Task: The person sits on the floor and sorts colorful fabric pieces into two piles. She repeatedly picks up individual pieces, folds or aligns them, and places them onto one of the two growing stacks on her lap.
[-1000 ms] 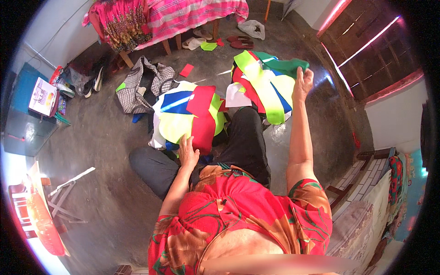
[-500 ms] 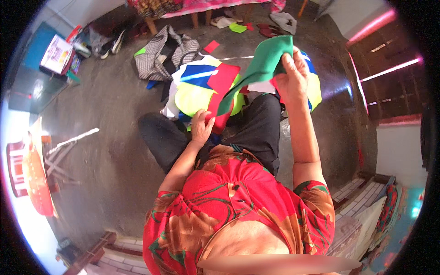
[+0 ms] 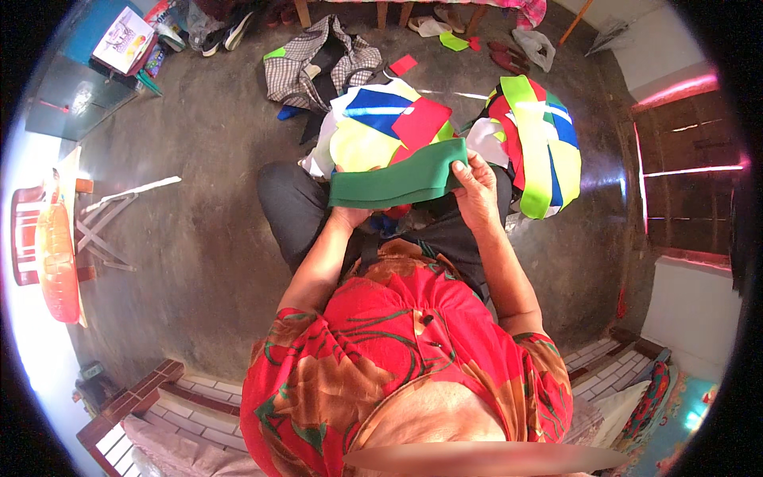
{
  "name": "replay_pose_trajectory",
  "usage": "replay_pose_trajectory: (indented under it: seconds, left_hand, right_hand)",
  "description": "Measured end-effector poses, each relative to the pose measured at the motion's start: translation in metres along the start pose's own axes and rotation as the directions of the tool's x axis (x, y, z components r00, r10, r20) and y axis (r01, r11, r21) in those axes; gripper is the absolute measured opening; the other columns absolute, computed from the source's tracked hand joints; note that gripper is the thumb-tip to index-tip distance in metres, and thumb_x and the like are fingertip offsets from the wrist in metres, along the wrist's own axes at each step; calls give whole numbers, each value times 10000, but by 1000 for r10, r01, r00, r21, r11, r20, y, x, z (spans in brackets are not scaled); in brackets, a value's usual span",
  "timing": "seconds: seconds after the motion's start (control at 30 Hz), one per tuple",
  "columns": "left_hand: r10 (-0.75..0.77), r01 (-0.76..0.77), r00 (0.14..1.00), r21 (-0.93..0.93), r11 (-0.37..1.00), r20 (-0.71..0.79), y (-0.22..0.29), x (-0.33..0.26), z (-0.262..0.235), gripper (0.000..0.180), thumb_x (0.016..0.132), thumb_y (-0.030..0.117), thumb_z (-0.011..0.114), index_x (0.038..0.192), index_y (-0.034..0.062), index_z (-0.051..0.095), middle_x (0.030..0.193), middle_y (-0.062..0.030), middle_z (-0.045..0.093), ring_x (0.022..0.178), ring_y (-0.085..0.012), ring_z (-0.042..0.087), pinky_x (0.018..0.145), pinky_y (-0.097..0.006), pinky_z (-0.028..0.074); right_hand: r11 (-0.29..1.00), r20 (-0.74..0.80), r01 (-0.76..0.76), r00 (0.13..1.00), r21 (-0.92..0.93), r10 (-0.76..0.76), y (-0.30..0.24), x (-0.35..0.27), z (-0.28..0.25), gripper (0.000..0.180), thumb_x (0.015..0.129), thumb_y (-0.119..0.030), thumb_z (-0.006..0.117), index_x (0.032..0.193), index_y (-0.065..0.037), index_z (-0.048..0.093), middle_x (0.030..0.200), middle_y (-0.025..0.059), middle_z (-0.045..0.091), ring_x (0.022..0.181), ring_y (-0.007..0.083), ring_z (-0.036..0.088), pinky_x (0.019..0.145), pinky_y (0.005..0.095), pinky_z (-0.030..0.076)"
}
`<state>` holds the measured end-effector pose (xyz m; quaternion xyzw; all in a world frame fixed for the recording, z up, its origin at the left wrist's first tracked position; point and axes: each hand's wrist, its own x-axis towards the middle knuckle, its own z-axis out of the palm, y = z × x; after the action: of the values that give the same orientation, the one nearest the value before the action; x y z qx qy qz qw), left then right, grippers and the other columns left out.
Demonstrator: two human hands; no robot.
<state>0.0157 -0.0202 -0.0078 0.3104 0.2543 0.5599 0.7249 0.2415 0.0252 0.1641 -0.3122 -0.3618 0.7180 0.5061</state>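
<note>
A strip of green cloth stretches across in front of me above my lap, its lower edge showing a second layer. My right hand pinches its right end between thumb and fingers. Most of my left hand is behind the left end, holding it; the cloth hides nearly all its fingers. Just beyond lies a heap of cloth pieces in white, blue and yellow-green, with a red piece on top. To the right is a second rounded heap, crossed by a long yellow-green strip.
A checked cloth bag slumps on the floor past the left heap. Small scraps, a red one among them, lie about, with shoes and a pale plastic bag farther off. A folding stand is at left; a brick-edged step is behind me.
My right hand has come down and nearer, bringing the green cloth from upright to level. My left hand now holds its other end; the red cloth it was touching is mostly hidden.
</note>
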Motion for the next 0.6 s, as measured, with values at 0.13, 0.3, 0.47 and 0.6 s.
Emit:
replay_pose_trajectory:
  seconds: [0.13,0.3,0.47,0.6]
  left_hand:
    - [-238,138,955,-449,883,-175,22,3,10,980,744,854,277,1298,73,485,1202,-157,599,946,-399,629,713,-558,541]
    - [-83,58,997,-628,776,-10,42,2,13,936,772,805,360,1324,56,460,1265,-176,560,1057,-409,596,760,-593,534]
    - [-146,90,986,-491,866,-75,60,14,4,554,877,471,545,1273,85,501,1268,-153,551,1087,-358,583,783,-570,539]
    - [-308,202,804,-254,946,-509,48,39,-27,373,840,88,619,1199,91,517,1132,-96,598,992,-292,609,716,-486,585]
  right_hand:
    - [993,-102,7,995,-120,-20,0,7,-23,218,906,-90,600,1115,-45,558,976,21,655,829,101,639,731,255,526]
    - [958,-143,36,987,-283,-79,3,31,-48,225,911,-117,602,1115,-33,558,966,15,655,821,77,628,683,225,502]
    - [896,-61,54,994,-440,-90,0,53,-48,303,911,-109,602,1178,10,519,1012,51,643,898,105,596,809,249,471]
    - [850,-69,-41,998,-525,6,-5,77,-24,305,919,-112,590,1181,24,513,1005,61,642,895,110,591,816,256,466]
